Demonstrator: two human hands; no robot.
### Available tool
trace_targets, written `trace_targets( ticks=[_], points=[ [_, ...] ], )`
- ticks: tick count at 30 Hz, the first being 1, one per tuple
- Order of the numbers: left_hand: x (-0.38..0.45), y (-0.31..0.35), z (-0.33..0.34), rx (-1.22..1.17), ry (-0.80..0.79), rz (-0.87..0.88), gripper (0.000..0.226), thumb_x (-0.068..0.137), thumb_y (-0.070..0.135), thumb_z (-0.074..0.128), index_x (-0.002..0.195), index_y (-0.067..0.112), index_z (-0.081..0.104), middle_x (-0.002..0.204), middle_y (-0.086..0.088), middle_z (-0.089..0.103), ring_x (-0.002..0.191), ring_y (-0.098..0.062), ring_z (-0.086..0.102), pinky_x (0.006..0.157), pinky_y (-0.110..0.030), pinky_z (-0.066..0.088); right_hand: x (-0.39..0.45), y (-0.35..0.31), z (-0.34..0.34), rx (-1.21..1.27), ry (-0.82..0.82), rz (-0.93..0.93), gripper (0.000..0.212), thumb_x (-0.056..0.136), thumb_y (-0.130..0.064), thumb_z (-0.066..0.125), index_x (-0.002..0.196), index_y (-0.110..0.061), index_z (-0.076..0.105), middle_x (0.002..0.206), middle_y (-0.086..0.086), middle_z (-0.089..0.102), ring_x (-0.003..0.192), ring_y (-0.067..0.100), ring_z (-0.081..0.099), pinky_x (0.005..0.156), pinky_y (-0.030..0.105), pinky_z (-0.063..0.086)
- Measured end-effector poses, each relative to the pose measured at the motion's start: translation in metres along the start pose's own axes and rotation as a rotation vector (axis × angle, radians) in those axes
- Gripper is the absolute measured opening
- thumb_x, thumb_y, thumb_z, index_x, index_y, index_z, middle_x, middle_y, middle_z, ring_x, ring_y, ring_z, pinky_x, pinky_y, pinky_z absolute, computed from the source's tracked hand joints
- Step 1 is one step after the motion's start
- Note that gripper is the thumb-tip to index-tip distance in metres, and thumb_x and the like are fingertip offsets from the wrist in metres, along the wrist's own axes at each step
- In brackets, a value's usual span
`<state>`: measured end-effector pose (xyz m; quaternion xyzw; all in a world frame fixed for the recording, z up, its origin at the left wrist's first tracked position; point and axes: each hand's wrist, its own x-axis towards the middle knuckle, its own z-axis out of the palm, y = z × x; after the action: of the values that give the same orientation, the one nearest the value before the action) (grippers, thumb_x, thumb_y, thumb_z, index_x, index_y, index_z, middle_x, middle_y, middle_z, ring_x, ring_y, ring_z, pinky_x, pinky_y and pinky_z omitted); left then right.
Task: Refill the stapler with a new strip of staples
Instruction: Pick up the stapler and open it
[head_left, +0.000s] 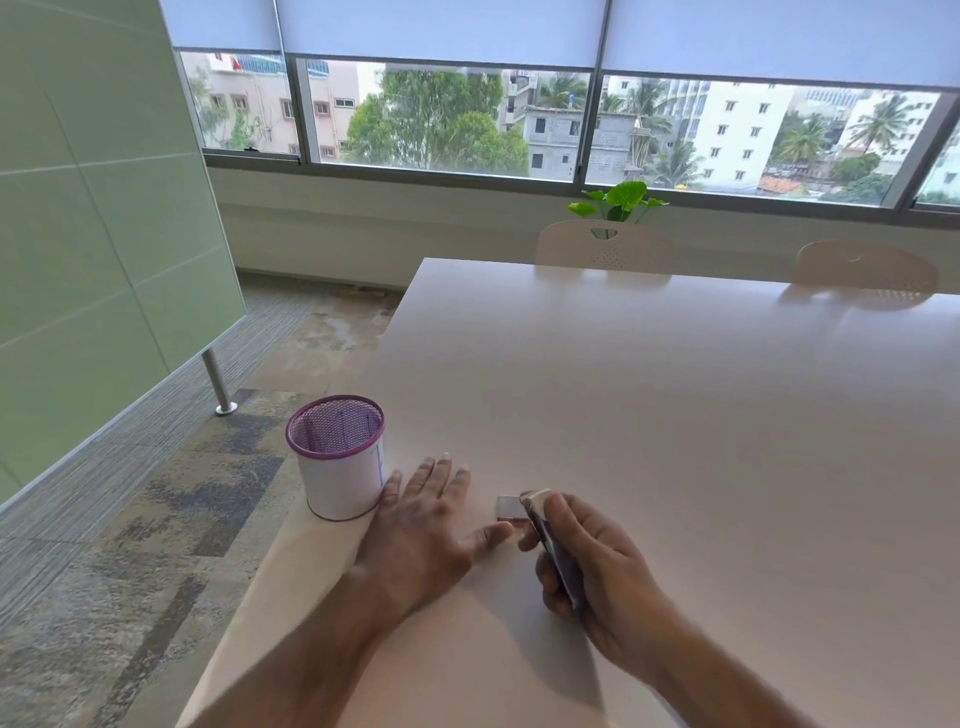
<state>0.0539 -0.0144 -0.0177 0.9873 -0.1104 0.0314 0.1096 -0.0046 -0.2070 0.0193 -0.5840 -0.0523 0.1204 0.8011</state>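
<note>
The table (675, 415) has a smooth, pale laminate-like top with a soft sheen that mirrors the window light and the chair backs. The pen cup (337, 462) is fine wire mesh with a purple rim, its outside wrapped in matt white paper. The stapler (553, 545) in the right hand (597, 566) looks like dark, slightly glossy metal with a pale plastic end cap. The small staple box (509, 507) beside it looks like dull grey card. The chairs (605, 247) are matt cream plastic, perforated. The floor (130, 519) is rough woven carpet.
</note>
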Motion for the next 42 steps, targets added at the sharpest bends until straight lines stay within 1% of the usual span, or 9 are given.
trace_targets(
  ticks=[5, 8, 12, 15, 19, 24, 30, 36, 42],
  points=[
    [-0.002, 0.001, -0.002, 0.010, -0.006, 0.001, 0.116, 0.065, 0.094, -0.002, 0.158, 0.025, 0.013, 0.168, -0.001, 0.008, 0.154, -0.013, 0.002, 0.123, -0.043, 0.000, 0.000, 0.002, 0.002, -0.060, -0.018, -0.026, 0.026, 0.085, -0.042, 0.060, 0.078, -0.020, 0.071, 0.073, 0.004, 0.064, 0.047, 0.014, 0.045, 0.036, 0.020, 0.033],
    [-0.001, 0.002, -0.003, 0.017, -0.015, -0.001, 0.118, 0.063, 0.094, -0.003, 0.158, 0.025, 0.013, 0.169, 0.000, 0.007, 0.154, -0.013, 0.001, 0.123, -0.043, -0.001, 0.000, 0.002, -0.001, 0.009, -0.033, 0.005, 0.028, 0.085, -0.042, 0.064, 0.081, -0.016, 0.073, 0.073, 0.007, 0.064, 0.046, 0.014, 0.046, 0.036, 0.020, 0.031],
    [0.000, 0.002, -0.002, 0.024, -0.024, -0.003, 0.116, 0.064, 0.094, -0.003, 0.158, 0.026, 0.012, 0.169, 0.001, 0.005, 0.154, -0.013, 0.000, 0.123, -0.043, -0.001, 0.003, 0.002, -0.009, 0.071, 0.005, 0.116, 0.047, 0.083, -0.056, 0.060, 0.078, -0.011, 0.073, 0.072, 0.017, 0.052, 0.044, 0.017, 0.042, 0.039, 0.022, 0.026],
    [0.000, 0.001, -0.002, 0.030, -0.024, 0.001, 0.118, 0.063, 0.094, -0.004, 0.158, 0.026, 0.011, 0.169, 0.000, 0.005, 0.154, -0.013, 0.001, 0.123, -0.043, -0.002, 0.006, 0.001, -0.012, 0.084, -0.008, 0.176, 0.056, 0.086, -0.063, 0.052, 0.077, -0.012, 0.072, 0.072, 0.017, 0.047, 0.042, 0.015, 0.040, 0.037, 0.021, 0.026],
    [0.000, 0.000, -0.001, 0.038, -0.019, 0.009, 0.120, 0.061, 0.096, -0.007, 0.158, 0.026, 0.010, 0.169, 0.000, 0.005, 0.154, -0.013, 0.000, 0.122, -0.043, -0.002, 0.006, -0.003, -0.016, 0.226, -0.089, 0.229, 0.049, 0.086, -0.058, 0.054, 0.081, -0.013, 0.073, 0.064, 0.007, 0.058, 0.035, 0.012, 0.042, 0.032, 0.018, 0.026],
    [0.001, 0.000, 0.001, 0.041, -0.017, 0.004, 0.119, 0.062, 0.097, -0.004, 0.158, 0.026, 0.010, 0.169, 0.001, 0.005, 0.154, -0.013, 0.000, 0.122, -0.043, -0.003, 0.008, -0.003, -0.021, 0.328, -0.130, 0.252, 0.051, 0.084, -0.055, 0.057, 0.079, -0.007, 0.070, 0.060, 0.009, 0.058, 0.031, 0.014, 0.046, 0.034, 0.021, 0.021],
    [0.001, -0.001, 0.003, 0.036, -0.017, 0.006, 0.120, 0.062, 0.097, -0.005, 0.158, 0.027, 0.010, 0.169, 0.001, 0.005, 0.154, -0.013, -0.001, 0.122, -0.043, -0.004, 0.009, -0.003, -0.022, 0.334, -0.146, 0.268, 0.056, 0.082, -0.058, 0.059, 0.097, -0.005, 0.072, 0.066, 0.012, 0.064, 0.035, 0.018, 0.050, 0.035, 0.020, 0.026],
    [0.000, 0.000, 0.000, 0.041, -0.018, 0.005, 0.121, 0.061, 0.097, -0.007, 0.158, 0.026, 0.010, 0.169, 0.001, 0.005, 0.154, -0.013, 0.000, 0.122, -0.043, -0.002, 0.009, -0.002, -0.020, 0.298, -0.086, 0.293, 0.050, 0.080, -0.056, 0.062, 0.082, -0.006, 0.068, 0.059, 0.010, 0.056, 0.032, 0.016, 0.045, 0.033, 0.020, 0.024],
    [-0.001, 0.002, -0.002, 0.045, -0.025, 0.002, 0.125, 0.057, 0.096, -0.012, 0.158, 0.026, 0.009, 0.169, 0.000, 0.004, 0.154, -0.012, -0.001, 0.122, -0.043, -0.003, 0.009, -0.005, -0.019, 0.293, -0.064, 0.286, 0.051, 0.083, -0.056, 0.058, 0.081, -0.006, 0.071, 0.064, 0.012, 0.058, 0.033, 0.018, 0.046, 0.034, 0.021, 0.024]
  ],
)
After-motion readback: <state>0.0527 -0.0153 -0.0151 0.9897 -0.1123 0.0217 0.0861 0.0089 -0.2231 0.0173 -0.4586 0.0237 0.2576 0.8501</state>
